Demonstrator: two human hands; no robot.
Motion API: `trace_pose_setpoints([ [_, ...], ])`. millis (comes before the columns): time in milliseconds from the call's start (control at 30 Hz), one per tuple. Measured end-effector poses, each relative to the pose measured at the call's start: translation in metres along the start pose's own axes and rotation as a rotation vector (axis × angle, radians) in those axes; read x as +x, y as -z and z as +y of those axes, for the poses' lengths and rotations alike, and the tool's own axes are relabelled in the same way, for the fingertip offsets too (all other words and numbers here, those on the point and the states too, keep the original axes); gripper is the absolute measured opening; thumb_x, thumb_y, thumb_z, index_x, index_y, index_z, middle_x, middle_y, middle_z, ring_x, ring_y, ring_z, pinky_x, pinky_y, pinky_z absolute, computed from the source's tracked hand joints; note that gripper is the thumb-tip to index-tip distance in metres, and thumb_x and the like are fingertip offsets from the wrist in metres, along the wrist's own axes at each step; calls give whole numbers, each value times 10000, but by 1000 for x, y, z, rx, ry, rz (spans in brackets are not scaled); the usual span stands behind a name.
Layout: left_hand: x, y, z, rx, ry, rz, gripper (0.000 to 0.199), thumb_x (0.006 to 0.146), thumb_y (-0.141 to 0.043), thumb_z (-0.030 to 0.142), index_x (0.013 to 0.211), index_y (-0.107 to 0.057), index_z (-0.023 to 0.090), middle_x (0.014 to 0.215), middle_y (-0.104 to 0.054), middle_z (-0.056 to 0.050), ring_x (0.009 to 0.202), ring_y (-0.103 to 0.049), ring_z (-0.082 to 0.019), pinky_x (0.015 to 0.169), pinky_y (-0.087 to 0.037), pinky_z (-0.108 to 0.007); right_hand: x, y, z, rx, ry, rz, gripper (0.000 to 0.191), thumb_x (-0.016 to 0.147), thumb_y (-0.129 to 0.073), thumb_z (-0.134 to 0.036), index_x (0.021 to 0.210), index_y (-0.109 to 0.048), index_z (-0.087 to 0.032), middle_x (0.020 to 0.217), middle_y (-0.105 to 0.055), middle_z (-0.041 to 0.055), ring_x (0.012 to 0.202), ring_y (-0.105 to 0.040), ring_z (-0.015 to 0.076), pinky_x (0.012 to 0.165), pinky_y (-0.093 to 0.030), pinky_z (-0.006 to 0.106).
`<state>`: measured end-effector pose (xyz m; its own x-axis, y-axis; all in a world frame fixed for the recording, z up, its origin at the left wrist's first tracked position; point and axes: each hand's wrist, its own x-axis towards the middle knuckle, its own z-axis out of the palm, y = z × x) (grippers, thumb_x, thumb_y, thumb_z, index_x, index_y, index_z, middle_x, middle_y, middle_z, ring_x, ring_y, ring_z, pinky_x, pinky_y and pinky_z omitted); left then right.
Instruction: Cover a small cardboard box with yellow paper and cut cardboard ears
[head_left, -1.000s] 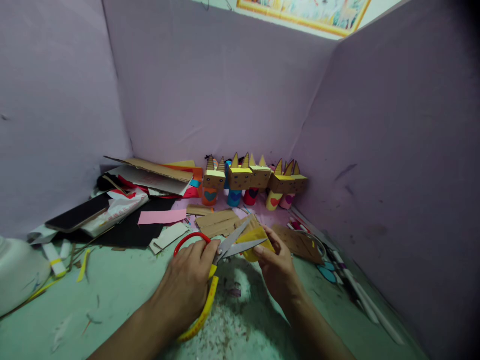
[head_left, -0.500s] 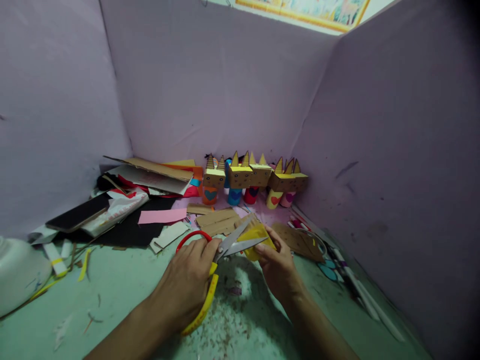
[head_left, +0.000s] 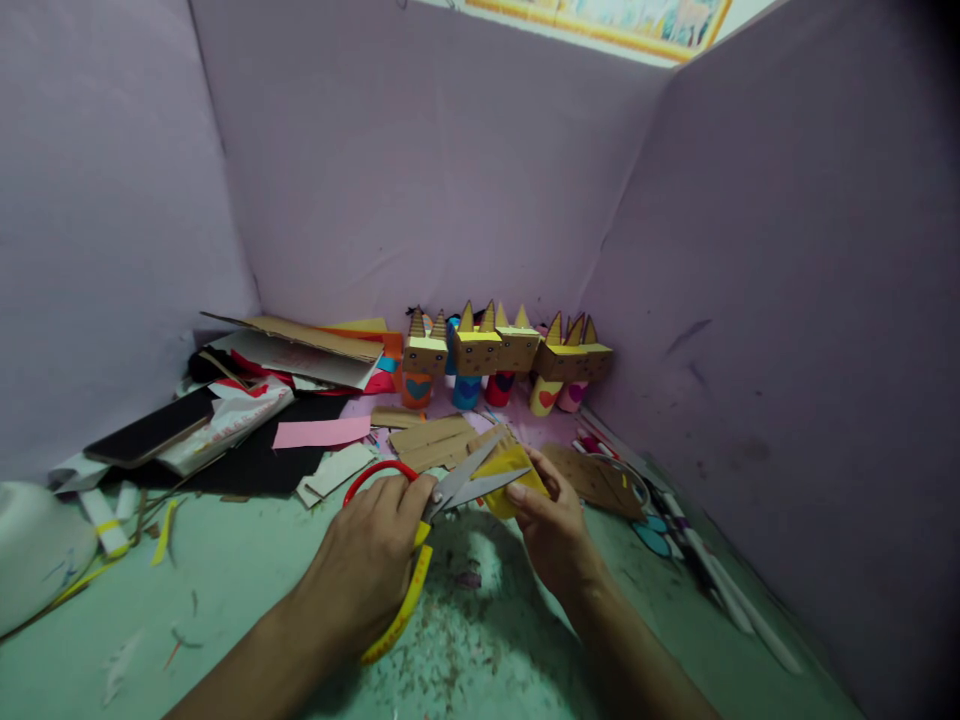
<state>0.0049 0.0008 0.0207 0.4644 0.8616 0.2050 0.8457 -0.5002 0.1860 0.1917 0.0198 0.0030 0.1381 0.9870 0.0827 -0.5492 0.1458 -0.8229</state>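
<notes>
Left hand: this hand point(head_left: 379, 555) is gripping the scissors point(head_left: 442, 493) by the handles, with a red loop above the knuckles and a yellow one below.
Blades: parted in a narrow V, tips pointing away to the right; the lower blade crosses in front of the yellow piece, and whether it touches cannot be told.
Right hand: this hand point(head_left: 555, 520) is closed on the right edge of the yellow piece point(head_left: 504, 502), pinching it between thumb and fingers.
Yellow piece: held up in front of the body, between the two hands, above the worktop point(head_left: 247, 580).
Thumb: the right thumb lies close to the lower blade's tip, so the grip is best moved back along the edge before the blades close.
Cut: a clean edge likely comes from seating the piece deeper, near the pivot, and turning it with the right hand while the scissors hold their angle.
Tension: the piece looks thin and bendy; keeping it lightly taut should stop it folding between the blades.
Beyond: cardboard scraps point(head_left: 431, 440) lie just past the blades, with horned box-headed figures point(head_left: 478, 355) standing behind; keeping the tips clear of the scraps would help.
</notes>
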Motion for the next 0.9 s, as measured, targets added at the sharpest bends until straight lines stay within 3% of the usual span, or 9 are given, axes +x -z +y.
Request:
trace_pose_setpoints([
  [167,-2,1,-1,-164,-23,-43,447,792,-363,95,1226,-358,200,1067,-490,-89,981,-460,-233,855,-391,-404,3,2,-1,17,-4,17,424,460,-753,-174,872,-658,-205,821,-691,13,766,-626,209,679,-492,296],
  [333,-2,0,-3,-169,-26,-82,512,790,-367,99,1291,-307,192,1136,-474,-100,1043,-442,-238,903,-371,-410,8,6,-3,31,29,27,403,473,-751,-163,864,-667,-209,827,-684,4,744,-617,174,648,-487,245],
  [533,1,0,-2,-112,10,-92,481,792,-347,80,1266,-365,166,1058,-518,-110,950,-503,-243,821,-418,-409,8,6,-3,25,0,-43,417,490,-755,-173,896,-669,-214,824,-689,6,729,-616,164,628,-495,228],
  [900,-1,5,-3,-95,-10,-59,432,808,-347,83,1221,-384,207,1001,-556,-81,898,-550,-218,747,-447,-354,7,5,-5,19,-4,-25,409,496,-746,-178,897,-668,-211,856,-689,15,786,-618,194,686,-490,267],
])
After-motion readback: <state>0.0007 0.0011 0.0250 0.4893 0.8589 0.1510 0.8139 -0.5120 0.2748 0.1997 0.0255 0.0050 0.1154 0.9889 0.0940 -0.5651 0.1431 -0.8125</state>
